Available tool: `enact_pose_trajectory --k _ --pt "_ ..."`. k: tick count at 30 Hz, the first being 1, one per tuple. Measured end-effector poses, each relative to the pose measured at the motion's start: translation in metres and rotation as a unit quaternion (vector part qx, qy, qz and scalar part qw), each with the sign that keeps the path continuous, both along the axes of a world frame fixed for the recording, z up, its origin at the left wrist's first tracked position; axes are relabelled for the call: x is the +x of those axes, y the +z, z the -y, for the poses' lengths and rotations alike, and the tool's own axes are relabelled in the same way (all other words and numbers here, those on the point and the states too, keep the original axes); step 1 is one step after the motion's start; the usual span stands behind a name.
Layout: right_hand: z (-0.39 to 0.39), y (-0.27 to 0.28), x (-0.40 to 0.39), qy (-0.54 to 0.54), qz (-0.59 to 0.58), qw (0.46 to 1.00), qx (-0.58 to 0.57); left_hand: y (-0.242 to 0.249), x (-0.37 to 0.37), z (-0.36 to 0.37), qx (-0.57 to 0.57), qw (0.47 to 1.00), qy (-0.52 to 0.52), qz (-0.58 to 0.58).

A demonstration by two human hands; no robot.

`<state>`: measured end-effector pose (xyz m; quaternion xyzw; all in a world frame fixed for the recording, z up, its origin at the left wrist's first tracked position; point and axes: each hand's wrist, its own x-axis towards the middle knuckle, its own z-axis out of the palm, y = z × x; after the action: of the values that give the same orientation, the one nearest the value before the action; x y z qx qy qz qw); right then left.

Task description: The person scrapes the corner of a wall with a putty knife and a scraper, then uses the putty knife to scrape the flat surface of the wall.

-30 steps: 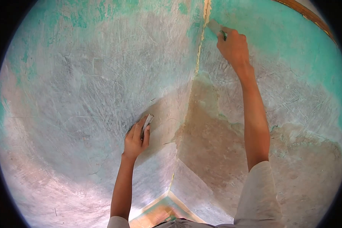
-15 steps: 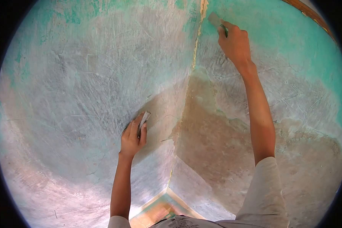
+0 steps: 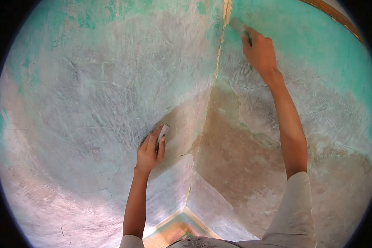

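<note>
We pinched a flat, blurry grey blade (image 3: 237, 25) in R hand (image 3: 259, 51), axis up-L of fingers twd rough yellow seam (image 3: 224, 27); L hand (image 3: 149, 152), farther, clasped grey stub (image 3: 163, 130).

Grey plaster-like left wall (image 3: 91, 103): matt, scuffed, finely scratched. Green-painted upper right wall (image 3: 318, 53) looks smoother, flat finish. Brown bare patch (image 3: 239, 165) below: matt, rough, ragged-edged. Yellowish corner seam (image 3: 219, 53): crumbly, uneven. Small grey oblong piece (image 3: 163, 131): dull, coarse; material unclear. Pale flat tool (image 3: 237, 25) blurs, finish unreadable. Brown wood-like trim (image 3: 337, 16): worn. Pale grey sleeve (image 3: 295, 206): matt cloth.
</note>
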<state>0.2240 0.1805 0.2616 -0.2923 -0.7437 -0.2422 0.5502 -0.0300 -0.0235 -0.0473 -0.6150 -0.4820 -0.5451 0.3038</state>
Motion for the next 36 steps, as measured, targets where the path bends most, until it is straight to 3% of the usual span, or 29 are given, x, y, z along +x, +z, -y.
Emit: enact_pose_trajectory --k 4,7,13,19,22,24,27,28,31,34,36 --pt "-0.027 0.031 -0.027 0.029 -0.070 0.995 0.069 0.001 0.001 0.000 0.011 1.000 0.005 0.003" --pt "-0.023 0.017 -0.049 -0.056 -0.058 0.990 0.115 0.003 0.003 -0.003 0.010 1.000 0.011 0.008" --pt "-0.015 -0.014 -0.046 0.050 -0.095 0.994 -0.016 -0.003 0.005 -0.004 0.019 0.999 0.014 0.027" --pt "-0.015 -0.090 -0.039 0.032 -0.044 0.998 0.034 -0.004 0.005 -0.004 -0.013 0.998 0.017 0.055" --pt "0.003 -0.118 -0.025 0.074 -0.047 0.991 -0.099 0.005 0.010 0.000 -0.051 0.994 0.021 0.090" --pt "0.013 -0.169 -0.018 0.139 -0.073 0.980 -0.123 0.004 0.021 0.003 -0.085 0.983 0.014 0.164" --pt "0.038 -0.273 -0.016 0.258 -0.129 0.953 -0.090 -0.019 0.053 0.009 0.014 0.964 -0.019 0.263" --pt "0.060 -0.317 -0.008 0.257 -0.136 0.918 -0.271 -0.030 0.066 0.013 0.002 0.955 -0.028 0.296" --pt "0.123 -0.420 0.015 0.300 -0.152 0.814 -0.474 -0.075 0.110 0.029 -0.074 0.901 -0.077 0.421" --pt "0.172 -0.491 0.038 0.293 -0.191 0.698 -0.625 -0.133 0.146 0.040 -0.189 0.797 -0.164 0.550" --pt "0.190 -0.521 0.052 0.314 -0.189 0.687 -0.628 -0.160 0.166 0.046 -0.225 0.732 -0.201 0.611"
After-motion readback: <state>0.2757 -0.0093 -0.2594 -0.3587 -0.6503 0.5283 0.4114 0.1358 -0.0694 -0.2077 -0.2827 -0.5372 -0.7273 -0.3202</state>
